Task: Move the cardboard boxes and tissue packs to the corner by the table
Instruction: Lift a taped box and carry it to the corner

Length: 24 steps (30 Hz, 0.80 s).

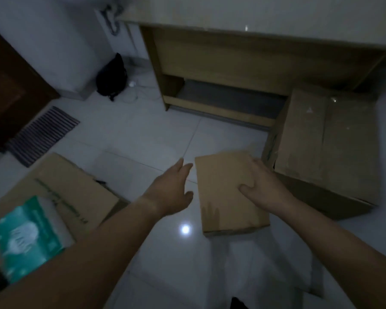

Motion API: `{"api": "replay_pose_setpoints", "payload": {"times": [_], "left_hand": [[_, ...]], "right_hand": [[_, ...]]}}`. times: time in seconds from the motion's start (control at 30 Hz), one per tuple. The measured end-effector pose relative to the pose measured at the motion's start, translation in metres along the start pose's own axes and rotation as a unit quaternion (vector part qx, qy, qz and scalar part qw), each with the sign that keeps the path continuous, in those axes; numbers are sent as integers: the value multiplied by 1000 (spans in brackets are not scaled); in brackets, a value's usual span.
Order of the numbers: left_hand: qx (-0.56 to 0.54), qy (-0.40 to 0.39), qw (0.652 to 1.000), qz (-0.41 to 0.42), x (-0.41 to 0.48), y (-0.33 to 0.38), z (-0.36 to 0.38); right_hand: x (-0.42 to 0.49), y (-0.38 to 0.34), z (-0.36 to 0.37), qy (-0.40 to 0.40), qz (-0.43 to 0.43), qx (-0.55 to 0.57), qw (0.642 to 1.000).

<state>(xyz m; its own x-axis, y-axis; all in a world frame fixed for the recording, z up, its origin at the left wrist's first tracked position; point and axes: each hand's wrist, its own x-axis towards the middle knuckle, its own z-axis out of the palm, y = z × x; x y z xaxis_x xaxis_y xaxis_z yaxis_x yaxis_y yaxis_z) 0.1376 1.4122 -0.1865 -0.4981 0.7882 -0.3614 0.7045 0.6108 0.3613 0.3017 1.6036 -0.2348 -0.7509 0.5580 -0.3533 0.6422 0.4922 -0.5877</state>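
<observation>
A small flat cardboard box (223, 190) sits in the middle of the view, just above the white floor. My right hand (262, 186) grips its right edge, thumb on top. Just left of the box, my left hand (176, 190) is open and not touching it. To the right, a large cardboard box (325, 143) stands on the floor against the wooden table (210, 61). Another large cardboard box (60, 192) is at the lower left, and a green tissue pack (29, 237) lies on it.
A black bag (112, 76) and a white cable lie in the corner left of the table. A striped doormat (42, 134) lies before a dark door (7, 90) at the left. White tiled floor (143, 134) stretches between the boxes and the table.
</observation>
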Motion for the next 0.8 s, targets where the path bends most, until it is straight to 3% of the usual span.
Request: {"api": "replay_pose_setpoints", "payload": {"times": [0.07,0.2,0.23,0.47,0.8], "left_hand": [[-10,52,999,-3,-64,-1,-79],[5,105,994,17,-141,-14,-143],[11,123,992,26,-186,-27,-167],[23,175,984,24,-423,-119,-242],[23,196,980,9,-578,-208,-300]], "right_hand": [[-50,-83,-39,16,-34,3,999],[-115,-158,-62,52,-68,-6,996],[-147,-199,-59,73,-100,-14,992],[-305,-366,-4,62,-109,-46,991],[-411,-476,48,19,-83,-127,988]]}}
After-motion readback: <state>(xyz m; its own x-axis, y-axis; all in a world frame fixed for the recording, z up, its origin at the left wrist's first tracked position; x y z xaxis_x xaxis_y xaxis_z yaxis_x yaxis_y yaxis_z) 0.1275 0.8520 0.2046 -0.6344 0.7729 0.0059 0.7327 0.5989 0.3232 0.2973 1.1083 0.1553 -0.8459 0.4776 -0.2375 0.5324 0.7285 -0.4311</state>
